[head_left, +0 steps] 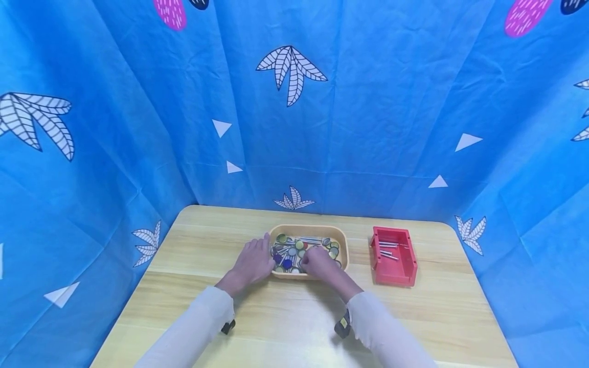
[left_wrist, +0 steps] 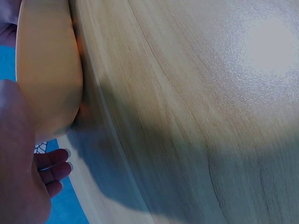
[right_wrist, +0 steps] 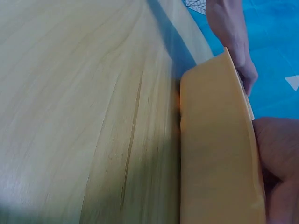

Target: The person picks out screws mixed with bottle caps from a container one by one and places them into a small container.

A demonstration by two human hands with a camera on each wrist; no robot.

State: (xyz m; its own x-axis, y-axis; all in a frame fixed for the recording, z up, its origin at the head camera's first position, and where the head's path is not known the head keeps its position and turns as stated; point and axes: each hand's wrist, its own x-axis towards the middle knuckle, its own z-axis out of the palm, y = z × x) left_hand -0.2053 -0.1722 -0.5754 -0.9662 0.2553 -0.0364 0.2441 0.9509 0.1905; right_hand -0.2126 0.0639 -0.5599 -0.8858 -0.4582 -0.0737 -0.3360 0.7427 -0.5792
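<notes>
Round caps [head_left: 292, 252] lie beside the right fingers [head_left: 310, 259].

Behind the wooden table [head_left: 285, 322] hangs blue cloth [head_left: 382, 102] with white leaves [head_left: 295, 87] and, perhaps, cropped pink fruit [head_left: 526, 18].

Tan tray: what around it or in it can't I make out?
- What the right hand holds, if anything: head view, hidden by the hand.
- Caps in the tray: both wrist views, hidden by its wall.
- Metal pins: head view, too small to tell nails from screws.
</notes>
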